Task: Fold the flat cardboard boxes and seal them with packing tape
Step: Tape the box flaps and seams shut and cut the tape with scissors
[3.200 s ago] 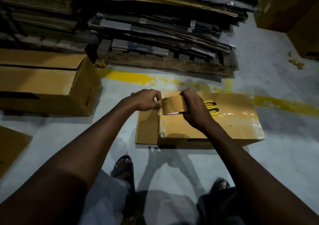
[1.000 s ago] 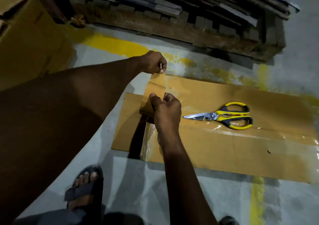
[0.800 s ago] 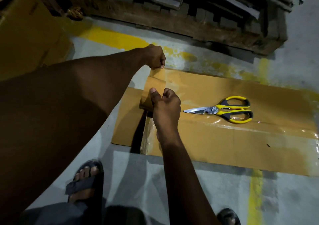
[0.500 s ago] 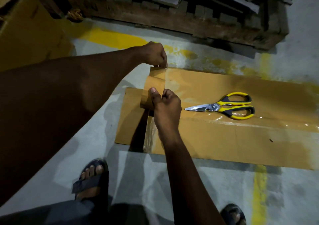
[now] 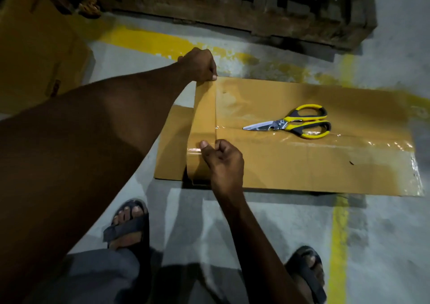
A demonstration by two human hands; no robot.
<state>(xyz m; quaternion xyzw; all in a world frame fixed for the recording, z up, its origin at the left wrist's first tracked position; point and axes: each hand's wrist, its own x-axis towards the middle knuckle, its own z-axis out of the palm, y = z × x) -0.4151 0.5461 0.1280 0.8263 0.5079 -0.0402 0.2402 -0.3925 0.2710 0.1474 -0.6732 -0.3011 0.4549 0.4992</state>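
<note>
1. Grey concrete floor [image 5: 267,224] under my sandals, a yellow line [image 5: 149,42] painted across it, and a wooden pallet [image 5: 232,14] beyond my left hand.
2. The cardboard box [image 5: 302,166] lies flat beneath both hands. The scissors [image 5: 293,123] rest on it, off to the right of my right hand and apart from it.
3. Risk now: the tape strip [image 5: 204,108] runs between my two hands along the box's left end. If it sags or drifts sideways, I reckon it wrinkles or grabs the side flap [image 5: 173,140] instead.
4. If the far pinch slips, the end could curl back and stick to itself.
5. Left hand [image 5: 200,67]: arm stretched out, fingers curled, pinching the tape's free end at the box's far edge.
6. Right hand [image 5: 223,161]: nearer me, fingers wrapped round the tape roll [image 5: 194,166], thumb on top.
</note>
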